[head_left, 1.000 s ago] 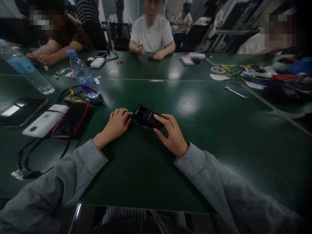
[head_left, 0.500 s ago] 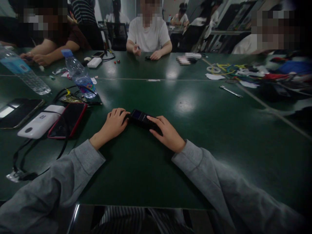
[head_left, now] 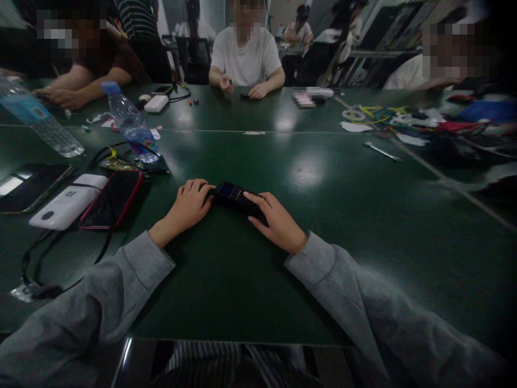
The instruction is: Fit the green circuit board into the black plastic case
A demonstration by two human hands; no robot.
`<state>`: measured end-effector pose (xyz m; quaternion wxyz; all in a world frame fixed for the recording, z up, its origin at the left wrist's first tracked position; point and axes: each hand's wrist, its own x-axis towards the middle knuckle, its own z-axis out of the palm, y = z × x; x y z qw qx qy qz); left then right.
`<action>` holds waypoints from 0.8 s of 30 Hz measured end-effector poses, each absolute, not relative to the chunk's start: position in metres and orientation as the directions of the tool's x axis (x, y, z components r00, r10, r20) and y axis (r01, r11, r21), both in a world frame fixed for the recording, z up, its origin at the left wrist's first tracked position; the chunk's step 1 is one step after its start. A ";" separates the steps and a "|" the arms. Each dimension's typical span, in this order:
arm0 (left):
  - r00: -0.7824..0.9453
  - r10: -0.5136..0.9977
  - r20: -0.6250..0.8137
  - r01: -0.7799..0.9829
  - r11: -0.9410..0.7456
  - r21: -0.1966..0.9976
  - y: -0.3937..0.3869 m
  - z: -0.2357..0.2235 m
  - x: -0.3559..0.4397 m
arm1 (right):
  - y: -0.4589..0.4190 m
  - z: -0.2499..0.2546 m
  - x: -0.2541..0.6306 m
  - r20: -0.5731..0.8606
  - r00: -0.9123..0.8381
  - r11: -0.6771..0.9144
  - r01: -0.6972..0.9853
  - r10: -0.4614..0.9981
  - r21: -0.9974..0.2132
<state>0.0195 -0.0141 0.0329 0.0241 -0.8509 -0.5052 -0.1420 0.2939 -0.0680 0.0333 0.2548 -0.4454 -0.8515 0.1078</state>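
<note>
A black handheld device with a small screen and a few buttons (head_left: 229, 189) lies on the dark green table between my hands. My left hand (head_left: 191, 198) rests at its left end, fingers curled and thumb below, around a dark part there that is mostly hidden. My right hand (head_left: 275, 220) grips the right end. Its index finger lies on the top face near the buttons, and its thumb is along the near side. Part of the right end is covered by that hand.
Left of my hands lie a red-edged phone (head_left: 112, 200), a white power bank (head_left: 68, 202), another phone (head_left: 34, 187) and black cables. Two water bottles (head_left: 131, 125) stand behind. A wrench (head_left: 383, 152) and piled cables (head_left: 375, 114) are at right. Several people sit around.
My hands and the black device have stayed in place. The person at the far right has shifted slightly.
</note>
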 end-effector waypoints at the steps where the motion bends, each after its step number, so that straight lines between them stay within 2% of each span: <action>1: 0.449 0.853 0.266 0.867 -0.488 0.099 -0.014 0.033 0.020 | -0.068 0.034 0.294 0.336 -0.477 0.582 0.703 0.812 -0.408; 24: 0.454 0.849 0.272 0.862 -0.495 0.107 -0.013 0.032 0.019 | -0.069 0.035 0.294 0.346 -0.490 0.598 0.700 0.800 -0.390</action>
